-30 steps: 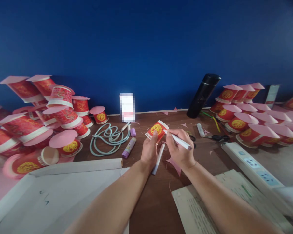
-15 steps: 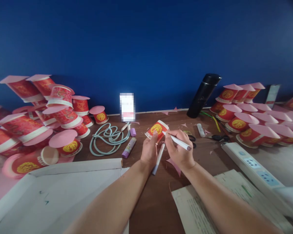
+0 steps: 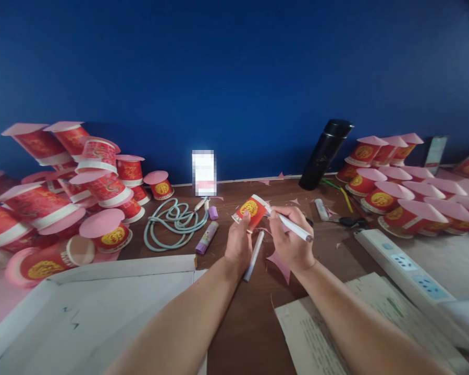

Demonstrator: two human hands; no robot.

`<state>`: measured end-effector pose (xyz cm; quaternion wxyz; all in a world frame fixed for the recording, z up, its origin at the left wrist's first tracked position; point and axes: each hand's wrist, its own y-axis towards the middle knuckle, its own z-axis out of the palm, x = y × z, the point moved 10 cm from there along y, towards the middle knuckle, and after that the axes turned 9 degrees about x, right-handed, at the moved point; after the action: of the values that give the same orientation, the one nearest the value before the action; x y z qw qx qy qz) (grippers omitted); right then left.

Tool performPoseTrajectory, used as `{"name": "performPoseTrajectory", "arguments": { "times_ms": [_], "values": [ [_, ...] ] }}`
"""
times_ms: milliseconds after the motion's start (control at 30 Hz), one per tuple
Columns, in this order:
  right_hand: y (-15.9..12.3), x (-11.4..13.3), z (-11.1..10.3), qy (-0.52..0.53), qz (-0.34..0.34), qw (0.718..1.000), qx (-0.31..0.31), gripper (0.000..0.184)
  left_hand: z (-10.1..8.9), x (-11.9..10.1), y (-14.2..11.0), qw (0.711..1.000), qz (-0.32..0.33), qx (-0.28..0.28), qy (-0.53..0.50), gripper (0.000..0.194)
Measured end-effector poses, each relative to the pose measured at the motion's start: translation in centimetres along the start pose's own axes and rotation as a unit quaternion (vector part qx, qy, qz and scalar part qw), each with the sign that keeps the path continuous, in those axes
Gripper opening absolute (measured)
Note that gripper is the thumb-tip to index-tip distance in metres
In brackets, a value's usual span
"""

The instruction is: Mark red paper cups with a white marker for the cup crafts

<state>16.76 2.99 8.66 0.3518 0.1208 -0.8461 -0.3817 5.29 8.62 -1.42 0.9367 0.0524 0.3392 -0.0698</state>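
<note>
A red paper cup (image 3: pixel 255 202) with a round gold emblem lies tilted in my left hand (image 3: pixel 239 240), thumb pressed on its side. My right hand (image 3: pixel 293 240) grips a white marker pen (image 3: pixel 295 227), its tip end close to the cup's right side; whether the tip touches cannot be made out. On the table between my wrists lies another white pen or cap-like stick (image 3: pixel 254 256). Just left of my left hand are a glue stick (image 3: pixel 207 237) and its purple cap (image 3: pixel 213 212). A pink paper scrap (image 3: pixel 279 266) sits under my right hand.
Red cups with pink paper tops are piled at left (image 3: pixel 101 182) and stacked in rows at right (image 3: pixel 383 198). A black bottle (image 3: pixel 325 156), a coiled cable (image 3: pixel 175 226), a lit phone (image 3: pixel 204 173), a power strip (image 3: pixel 406 268), cardboard (image 3: pixel 316 338) and a white box (image 3: pixel 101 307) surround my arms.
My right hand and the marker have shifted slightly right. The cup has moved slightly in my left hand's grip, which stays in about the same place.
</note>
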Motion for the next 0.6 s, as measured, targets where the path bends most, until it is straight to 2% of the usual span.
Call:
{"name": "performPoseTrajectory", "arguments": {
  "times_ms": [133, 600],
  "values": [
    [0.08, -0.80, -0.03, 0.003, 0.019, 1.000, -0.002, 0.009, -0.26, -0.10, -0.10, 1.000, 0.000, -0.016, 0.002, 0.029],
    [0.21, -0.23, -0.04, -0.012, 0.005, 1.000, -0.005, 0.009, 0.17, -0.08, -0.16, 1.000, -0.007, -0.010, 0.005, 0.029]
  ]
}}
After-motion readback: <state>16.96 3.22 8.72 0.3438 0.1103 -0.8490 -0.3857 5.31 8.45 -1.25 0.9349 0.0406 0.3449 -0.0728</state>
